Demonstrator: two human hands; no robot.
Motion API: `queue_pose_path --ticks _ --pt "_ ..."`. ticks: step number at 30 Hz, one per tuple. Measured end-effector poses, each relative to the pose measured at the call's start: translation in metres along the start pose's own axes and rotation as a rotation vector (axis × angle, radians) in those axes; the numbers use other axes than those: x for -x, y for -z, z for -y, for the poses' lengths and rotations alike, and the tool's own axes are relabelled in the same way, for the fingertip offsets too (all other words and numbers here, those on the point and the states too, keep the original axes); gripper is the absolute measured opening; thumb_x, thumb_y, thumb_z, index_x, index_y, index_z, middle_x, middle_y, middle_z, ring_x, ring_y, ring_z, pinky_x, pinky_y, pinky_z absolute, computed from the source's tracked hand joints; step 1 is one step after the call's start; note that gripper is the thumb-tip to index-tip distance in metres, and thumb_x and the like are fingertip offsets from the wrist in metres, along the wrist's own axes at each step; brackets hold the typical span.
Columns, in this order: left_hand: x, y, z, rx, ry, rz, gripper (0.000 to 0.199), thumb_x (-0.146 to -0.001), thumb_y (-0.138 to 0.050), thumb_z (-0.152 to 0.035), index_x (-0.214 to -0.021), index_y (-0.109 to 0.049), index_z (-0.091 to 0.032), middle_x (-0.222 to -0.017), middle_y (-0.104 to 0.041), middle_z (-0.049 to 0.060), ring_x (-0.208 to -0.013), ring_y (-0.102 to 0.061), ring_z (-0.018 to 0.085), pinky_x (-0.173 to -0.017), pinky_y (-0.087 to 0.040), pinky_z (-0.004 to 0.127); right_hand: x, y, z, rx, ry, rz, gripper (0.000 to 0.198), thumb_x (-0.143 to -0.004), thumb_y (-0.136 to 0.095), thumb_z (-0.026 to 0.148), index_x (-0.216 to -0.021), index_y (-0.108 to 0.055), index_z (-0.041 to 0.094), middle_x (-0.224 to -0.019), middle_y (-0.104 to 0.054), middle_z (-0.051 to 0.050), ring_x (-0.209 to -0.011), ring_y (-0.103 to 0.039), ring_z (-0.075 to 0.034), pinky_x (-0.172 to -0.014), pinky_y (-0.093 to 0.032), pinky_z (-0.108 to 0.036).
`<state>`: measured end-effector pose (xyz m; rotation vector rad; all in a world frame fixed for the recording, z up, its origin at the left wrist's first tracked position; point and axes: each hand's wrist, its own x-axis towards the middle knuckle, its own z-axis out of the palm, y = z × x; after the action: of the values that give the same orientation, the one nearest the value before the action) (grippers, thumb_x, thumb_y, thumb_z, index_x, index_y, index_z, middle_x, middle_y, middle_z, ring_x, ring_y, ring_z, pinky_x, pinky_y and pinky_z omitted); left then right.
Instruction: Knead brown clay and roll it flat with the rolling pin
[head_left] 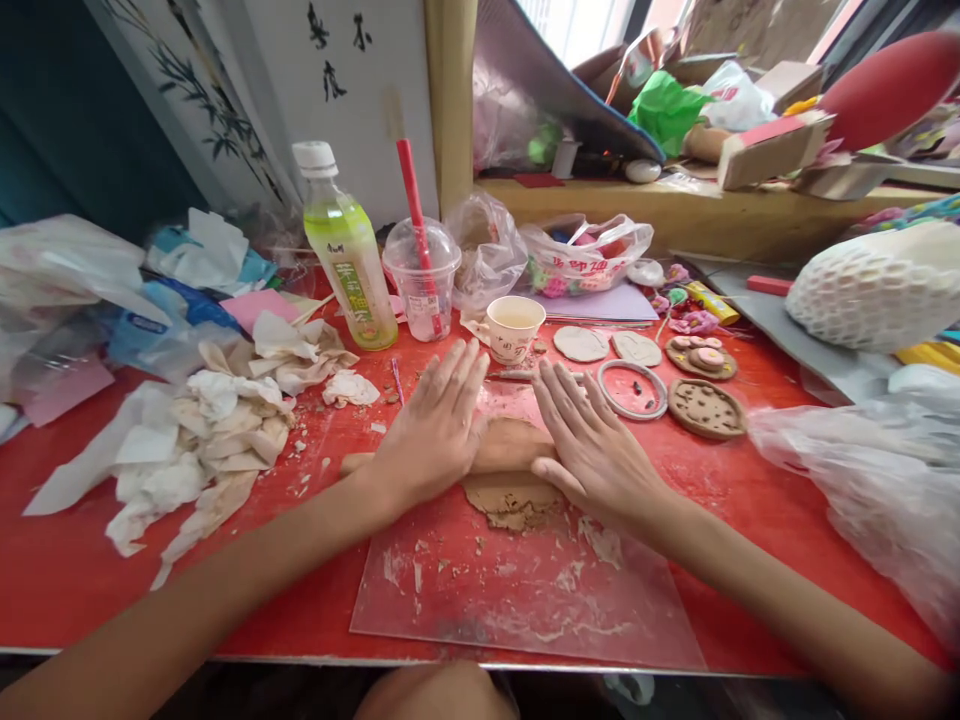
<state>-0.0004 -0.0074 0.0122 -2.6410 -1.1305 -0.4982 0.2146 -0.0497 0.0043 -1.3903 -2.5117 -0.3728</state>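
Note:
A wooden rolling pin (510, 447) lies across a flattened piece of brown clay (514, 500) with a cracked near edge. My left hand (442, 425) rests flat on the pin's left part, fingers stretched forward. On its right part lies my right hand (589, 435), also flat with fingers extended and the thumb pointing inward. Neither hand wraps round the pin. Under the clay is a clear plastic sheet (517, 610) smeared with clay residue. Beyond the hands stands a paper cup (515, 330) of cloudy liquid.
Crumpled tissues (202, 440) cover the left side near a drink bottle (346, 250) and a plastic cup (421, 285) holding a red-handled brush. At right are a ring (632, 390), clay discs (706, 408) and a plastic bag (862, 490). The red table (300, 590) ends at the front edge.

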Motion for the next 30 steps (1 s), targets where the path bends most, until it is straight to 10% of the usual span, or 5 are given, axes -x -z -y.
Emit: queue_pose_path --ticks 10,21,30 --pt "-0.031 -0.009 0.023 0.038 0.137 -0.037 0.058 -0.095 -0.024 -0.034 -0.144 -0.012 -0.006 -0.152 -0.011 0.015 -0.141 -0.004 0.024 -0.114 -0.009 0.045 -0.034 -0.009 -0.017 -0.002 -0.131 0.005 0.078 -0.090 -0.014 0.058 -0.144 0.015 0.010 -0.152 -0.004 -0.014 -0.140 -0.001 -0.023 -0.114 -0.008 -0.048" --pt "0.061 0.028 -0.040 0.071 -0.125 0.198 0.059 -0.095 -0.028 -0.041 -0.140 -0.026 -0.004 -0.148 -0.024 0.017 -0.139 -0.015 0.024 -0.112 -0.020 0.038 0.069 0.028 0.034 -0.035 0.145 0.108 0.097 -0.080 -0.021 0.072 -0.145 -0.001 0.003 -0.149 -0.021 -0.018 -0.140 -0.007 -0.027 -0.109 -0.026 -0.044" --pt "0.001 0.003 0.002 0.016 -0.004 0.157 0.059 -0.096 -0.021 -0.039 -0.140 -0.025 -0.001 -0.148 -0.023 0.017 -0.139 -0.015 0.025 -0.113 -0.017 0.044 0.004 0.006 0.002 -0.045 -0.054 0.083 0.081 -0.088 -0.014 0.062 -0.146 0.003 0.007 -0.150 -0.019 -0.017 -0.140 -0.012 -0.025 -0.112 -0.017 -0.048"
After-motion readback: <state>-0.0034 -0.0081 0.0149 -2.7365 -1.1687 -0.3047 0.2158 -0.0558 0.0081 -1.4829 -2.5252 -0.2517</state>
